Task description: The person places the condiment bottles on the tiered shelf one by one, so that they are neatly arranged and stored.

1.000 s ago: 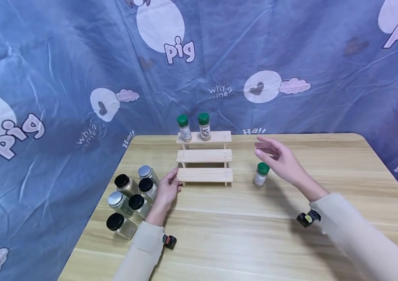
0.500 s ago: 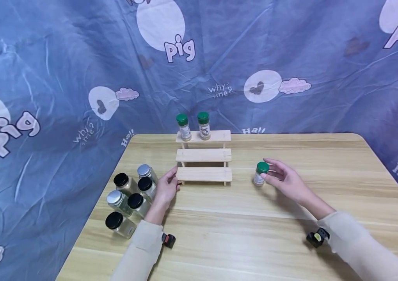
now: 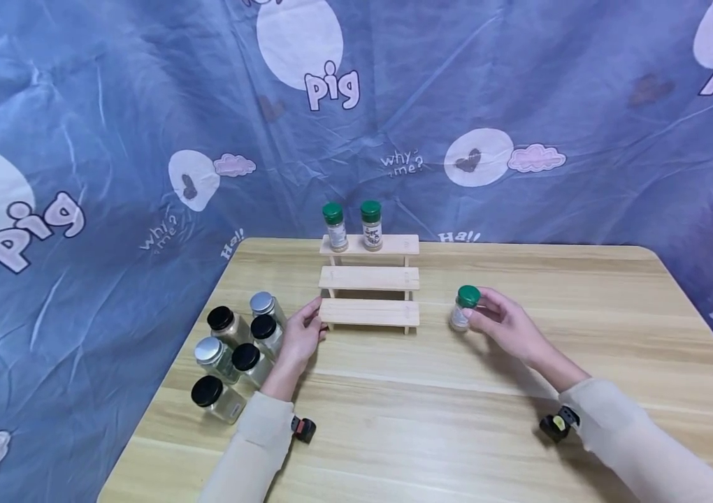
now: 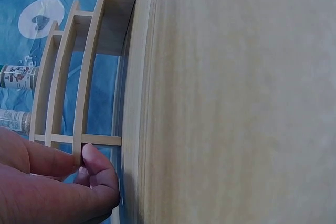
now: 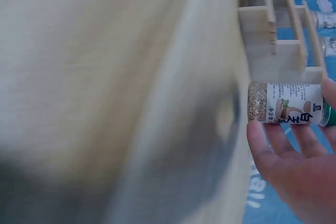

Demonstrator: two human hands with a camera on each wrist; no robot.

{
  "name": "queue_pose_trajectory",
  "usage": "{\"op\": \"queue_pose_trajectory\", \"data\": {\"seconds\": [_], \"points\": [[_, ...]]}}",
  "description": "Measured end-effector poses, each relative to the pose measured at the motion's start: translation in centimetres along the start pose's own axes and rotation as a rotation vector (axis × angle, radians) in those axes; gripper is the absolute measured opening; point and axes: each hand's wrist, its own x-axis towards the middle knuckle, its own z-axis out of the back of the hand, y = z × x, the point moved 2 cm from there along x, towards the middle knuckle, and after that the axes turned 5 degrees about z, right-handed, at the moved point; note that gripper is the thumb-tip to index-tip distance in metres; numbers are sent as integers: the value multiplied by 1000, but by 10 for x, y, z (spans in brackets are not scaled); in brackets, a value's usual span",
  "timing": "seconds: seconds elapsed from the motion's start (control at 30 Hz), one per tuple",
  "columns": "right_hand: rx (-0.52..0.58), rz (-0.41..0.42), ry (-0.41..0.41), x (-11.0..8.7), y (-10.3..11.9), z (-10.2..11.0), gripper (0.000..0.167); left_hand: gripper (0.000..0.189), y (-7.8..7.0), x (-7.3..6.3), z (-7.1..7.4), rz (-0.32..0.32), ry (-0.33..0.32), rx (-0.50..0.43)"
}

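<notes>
Jar, right of centre, is gripped by the right hand; the rack, mid-frame, is pinched by the left hand; beyond, two green-capped jars atop it could be toppled by a jolt.

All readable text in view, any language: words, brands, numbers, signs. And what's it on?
"pig": blue backdrop, repeated; rightmost is cut off
"why me?": backdrop, repeated
"Ha!!": backdrop, repeated
"白芝" (likely): label on the jar in the right hand; rest blurred or covered
Two shelf jars: labels too blurred
Nearest black-lidded jar: label too small
No brand or number readable.
</notes>
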Motion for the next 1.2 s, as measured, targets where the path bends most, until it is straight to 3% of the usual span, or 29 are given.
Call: {"op": "queue_pose_trajectory", "data": {"seconds": [0.2,0.5,0.83,1.2], "points": [[-17,53,-25,26,22,0,46,50,0,-1,0,12,1,4],[60,148,-32,88,65,-1,45,50,-4,-1,0,15,7,-3],[65,92,-50,133,84,-12,49,49,0,-2,-1,0,8,-3],[78,35,-32,153,85,-23,53,50,0,-3,-2,5,-12,-3]]}}
